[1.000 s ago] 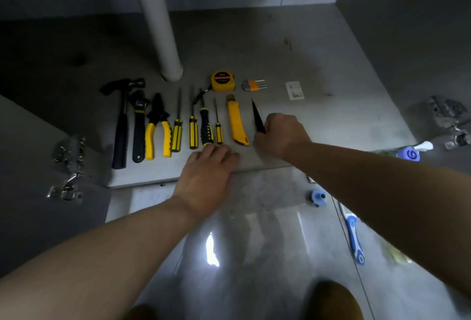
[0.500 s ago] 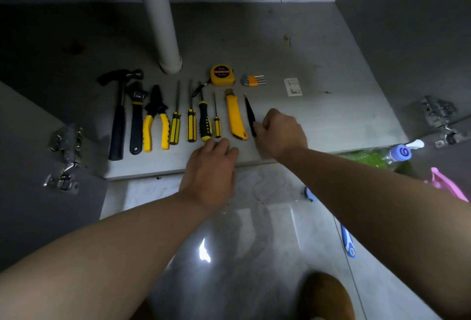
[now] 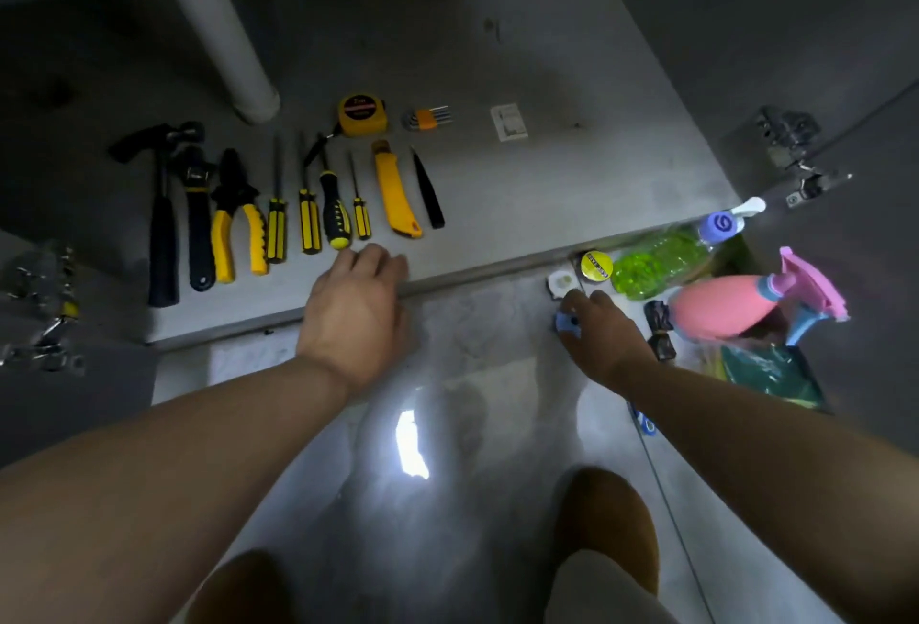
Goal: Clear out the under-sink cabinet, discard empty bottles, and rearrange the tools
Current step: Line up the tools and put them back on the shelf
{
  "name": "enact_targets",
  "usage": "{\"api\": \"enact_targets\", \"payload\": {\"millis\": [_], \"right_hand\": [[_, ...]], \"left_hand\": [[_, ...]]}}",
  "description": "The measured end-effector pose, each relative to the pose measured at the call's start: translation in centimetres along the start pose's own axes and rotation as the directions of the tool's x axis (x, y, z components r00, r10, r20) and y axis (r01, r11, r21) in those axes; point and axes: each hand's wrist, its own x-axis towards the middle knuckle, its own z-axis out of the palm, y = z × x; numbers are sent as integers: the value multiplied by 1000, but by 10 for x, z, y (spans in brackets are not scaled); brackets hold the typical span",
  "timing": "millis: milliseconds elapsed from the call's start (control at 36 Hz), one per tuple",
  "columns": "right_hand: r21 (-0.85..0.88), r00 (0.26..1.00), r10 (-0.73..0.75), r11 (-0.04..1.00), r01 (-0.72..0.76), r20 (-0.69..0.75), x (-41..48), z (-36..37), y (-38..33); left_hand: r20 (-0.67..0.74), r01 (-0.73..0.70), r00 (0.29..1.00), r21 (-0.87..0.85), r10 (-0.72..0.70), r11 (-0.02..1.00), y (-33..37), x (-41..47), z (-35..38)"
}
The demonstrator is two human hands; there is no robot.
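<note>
Tools lie in a row on the cabinet floor (image 3: 572, 186): a hammer (image 3: 161, 225), a wrench (image 3: 199, 220), yellow pliers (image 3: 236, 220), several screwdrivers (image 3: 308, 220), a yellow utility knife (image 3: 395, 191) and a thin black tool (image 3: 427, 188). Behind them sit a tape measure (image 3: 362, 114) and a hex key set (image 3: 427, 118). My left hand (image 3: 355, 310) rests flat on the cabinet's front edge, holding nothing. My right hand (image 3: 604, 337) is down on the tiled floor, with thumb and fingers pinching a small blue piece (image 3: 567, 322).
A white drain pipe (image 3: 219, 17) stands at the back left. A green bottle (image 3: 656, 260), a pink spray bottle (image 3: 726, 305), a yellow tape roll (image 3: 596, 265) and a black clip (image 3: 659, 330) crowd the floor at right. Door hinges (image 3: 795, 151) flank the opening.
My right hand let go of the thin black tool, which now lies beside the utility knife, and moved right and down to the small blue piece. The left hand stayed put.
</note>
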Motion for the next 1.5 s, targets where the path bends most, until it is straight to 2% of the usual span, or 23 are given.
{"api": "enact_targets", "payload": {"millis": [83, 167, 222, 306, 361, 417, 444, 500, 556, 611, 639, 694, 750, 778, 889, 972, 1111, 1167, 1222, 1306, 1389, 1500], "right_hand": [[-15, 999, -3, 1000, 3, -32, 0, 5, -8], [21, 999, -45, 999, 45, 20, -5, 4, -16], [184, 997, -52, 982, 40, 57, -12, 1, -25], [478, 988, -94, 878, 23, 126, -23, -5, -46], [641, 969, -162, 767, 5, 186, -30, -10, -60], [736, 951, -215, 676, -21, 224, -35, -14, -70], [759, 942, -228, 650, -41, 246, -36, -16, -75], [788, 920, -254, 610, -87, 299, -37, -19, -82], [814, 897, -275, 563, -143, 347, -34, -21, -83], [807, 912, -231, 569, -157, 340, -27, -21, -79], [783, 941, -172, 608, -131, 291, -22, -19, -75], [646, 996, -23, 763, -35, 81, -8, -16, -61], [422, 991, 61, 907, -5, -118, 6, -13, -44], [339, 984, 80, 940, -21, -160, 13, -11, -34], [141, 990, 64, 989, -46, -128, 31, -5, -10], [64, 993, 42, 997, -35, -113, 38, 1, -8], [-99, 999, -26, 995, 29, 31, 32, 4, -22], [-49, 993, -42, 998, 48, 110, 20, 0, -31], [136, 980, -89, 988, 66, 176, 5, -7, -42], [347, 959, -218, 927, 145, 180, -8, -30, -65], [497, 956, -280, 845, 200, 92, 1, -64, -87], [432, 962, -242, 860, 272, -125, 41, -102, -112]], "left_hand": [[14, 20, 1000, -22, -20, 1000, 5, -5, 2], [20, 36, 999, -2, -35, 999, 12, -10, 6], [-6, 17, 1000, -37, -17, 999, 15, -13, 7], [-37, -128, 992, -108, 124, 986, 24, -20, 9], [102, -170, 975, -245, 200, 954, 33, -27, 11], [313, -94, 920, -412, 237, 907, 41, -31, 15], [367, -28, 898, -503, 243, 864, 43, -32, 18], [358, 76, 909, -643, 211, 762, 45, -32, 22], [318, 115, 933, -704, 166, 701, 44, -30, 25], [316, 151, 939, -729, 133, 668, 41, -29, 27], [326, 177, 939, -733, 111, 656, 39, -28, 28], [347, 232, 936, -742, 64, 629, 34, -26, 30], [366, 274, 930, -755, 36, 596, 29, -24, 31], [374, 290, 927, -759, 27, 582, 27, -23, 31], [403, 331, 915, -768, 12, 547, 21, -19, 25], [403, 332, 915, -786, 24, 522, 18, -14, 19], [454, 335, 888, -750, 76, 570, 12, -4, 5], [478, 321, 869, -741, 127, 590, 8, 0, -4], [474, 306, 865, -760, 166, 573, 2, 5, -14], [439, 253, 875, -774, 203, 580, -12, 16, -33], [394, 257, 907, -797, 147, 547, -25, 21, -47], [373, 332, 927, -856, 28, 396, -33, 21, -49]]}}
